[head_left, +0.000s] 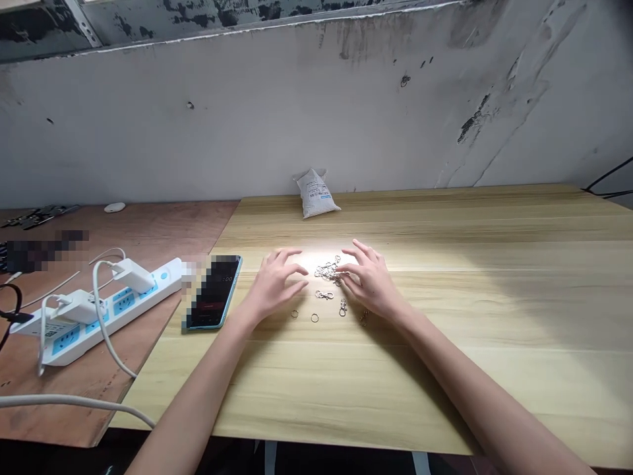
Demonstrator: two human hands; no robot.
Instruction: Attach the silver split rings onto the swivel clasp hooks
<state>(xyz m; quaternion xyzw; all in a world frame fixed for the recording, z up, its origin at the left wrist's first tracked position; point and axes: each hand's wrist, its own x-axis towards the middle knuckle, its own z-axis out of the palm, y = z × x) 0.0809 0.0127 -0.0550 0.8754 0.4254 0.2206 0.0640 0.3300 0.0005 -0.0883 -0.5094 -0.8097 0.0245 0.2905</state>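
Observation:
Between my two hands lies a small pile of metal clasps and rings [327,270] on the wooden table. My left hand [277,280] is to the left of the pile, fingers apart and nothing in them. At the pile's right edge is my right hand [368,277], its fingers spread and its fingertips over or against the metal pieces; contact is hard to tell. Nearer to me lie a lobster clasp [324,295], a second clasp [343,307] and two loose split rings, one [295,314] left of the other [315,318]. Another metal piece [364,318] sits partly shadowed below my right hand.
A phone [213,293] lies left of my left hand. Beyond it, a white power strip [111,313] with plugged-in chargers and cables rests on a reddish board [163,224]. At the back, a filled plastic packet [316,194] stands near the wall.

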